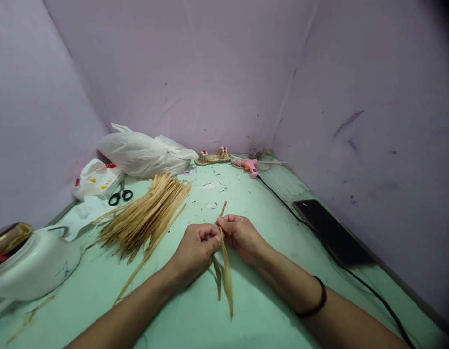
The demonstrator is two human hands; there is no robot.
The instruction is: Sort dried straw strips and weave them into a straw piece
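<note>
Between my two hands is a narrow braid of dried leaf strips (pixel 227 271). Its short plaited end sticks up above my fingers, and loose strip tails hang down toward me. My left hand (pixel 198 249) is closed, thumb and forefinger pinching the strips from the left. Close against it, my right hand (pixel 242 236) is also closed, pinching the braid from the right a little higher up. The fingertips hide the spot where the strips cross. Left of my hands lies a fanned bundle of dried leaf strips (pixel 148 215).
Black-handled scissors (pixel 120 196), a tissue box (pixel 101 182) and a white plastic bag (pixel 144 152) lie at the back left. A white container (pixel 31 266) stands left. Farther back are a woven piece (pixel 213 158) and a pink glue gun (pixel 250 167); its cord passes a phone (pixel 331 232).
</note>
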